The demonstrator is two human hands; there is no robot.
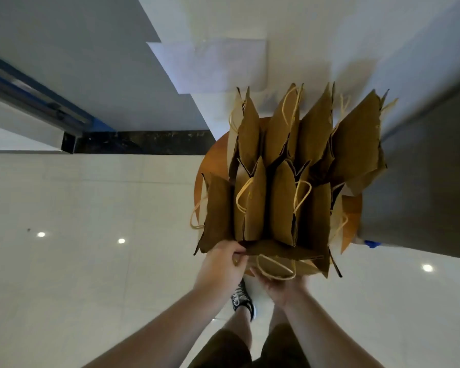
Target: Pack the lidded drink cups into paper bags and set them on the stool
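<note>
Several brown paper bags [284,160] with rope handles stand packed together on a round orange wooden stool [352,208]. At the stool's near edge is one more brown bag [279,254], turned crosswise. My left hand [221,264] pinches that bag's upper left edge. My right hand [282,284] cups it from below, fingers curled under it beside its looped handle. No drink cup shows; the bags' insides are hidden.
A white wall and a grey panel rise behind the stool, with a grey surface [422,181] close on the right. A dark stone threshold [144,142] and a door track lie to the left. Glossy pale floor tiles spread around; my legs and a patterned shoe [241,298] are below.
</note>
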